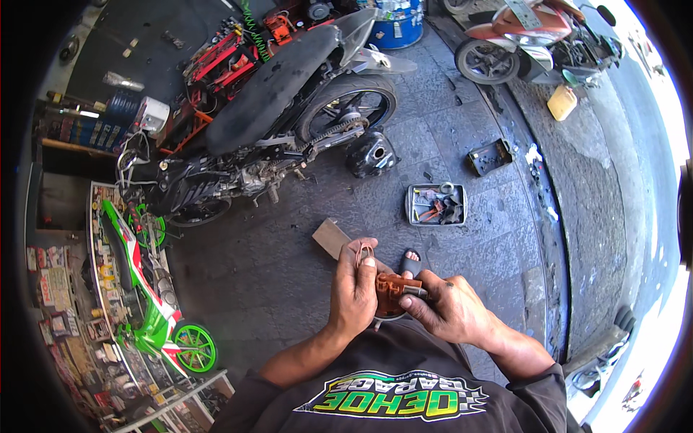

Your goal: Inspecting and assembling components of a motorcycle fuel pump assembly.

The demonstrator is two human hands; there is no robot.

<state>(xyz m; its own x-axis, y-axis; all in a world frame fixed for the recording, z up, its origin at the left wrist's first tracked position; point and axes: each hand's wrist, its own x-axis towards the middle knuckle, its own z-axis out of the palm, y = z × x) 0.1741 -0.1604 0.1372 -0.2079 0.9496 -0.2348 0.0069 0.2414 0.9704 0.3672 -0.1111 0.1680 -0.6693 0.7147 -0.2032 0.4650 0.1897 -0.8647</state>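
In front of my shirt, my right hand point(455, 307) is closed round a copper-brown, segmented part point(390, 286) that looks like a wound stator coil. A small silvery piece point(414, 291) sits at its edge by my right thumb. Beside it, my left hand point(353, 290) pinches a loop of thin reddish copper wire point(364, 252) between thumb and fingers. The left palm is close against the part's left side; whether it also grips the part is hidden. Below the hands, only a little of the part's underside shows.
A partly stripped motorcycle point(267, 94) stands ahead left. On the tiled floor lie a tray of tools point(436, 205), a dark bin point(490, 157), a black tank point(372, 153) and a brown block point(330, 239). A green motorbike model point(155, 310) is at left; a scooter point(534, 43) stands far right.
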